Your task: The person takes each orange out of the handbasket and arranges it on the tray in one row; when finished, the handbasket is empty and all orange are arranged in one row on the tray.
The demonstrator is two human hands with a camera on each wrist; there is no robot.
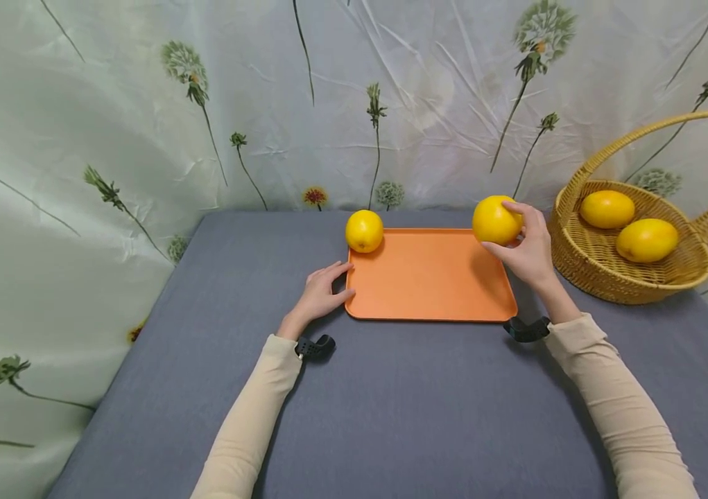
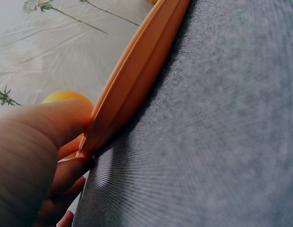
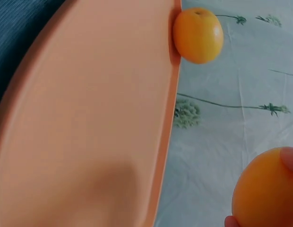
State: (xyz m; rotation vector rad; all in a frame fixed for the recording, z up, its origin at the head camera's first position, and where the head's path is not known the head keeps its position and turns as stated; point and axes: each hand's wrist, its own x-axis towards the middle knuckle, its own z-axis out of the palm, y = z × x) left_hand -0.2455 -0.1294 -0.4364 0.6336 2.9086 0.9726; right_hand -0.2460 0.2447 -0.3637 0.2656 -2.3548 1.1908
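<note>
My right hand holds a round yellow fruit between thumb and fingers, over the far right corner of an orange tray. In the right wrist view this held fruit shows low at the right, fingertips on its skin. Another yellow fruit of similar look stands at the tray's far left corner. At the tray's left edge rests my left hand, its fingers loosely extended. The left wrist view has the thumb right at the tray rim, with the other fingers partly hidden behind it.
A woven basket with a tall handle stands to the right, two yellow fruits inside it. Grey cloth covers the table. Behind hangs a pale curtain printed with dandelions. Both wrists wear black bands.
</note>
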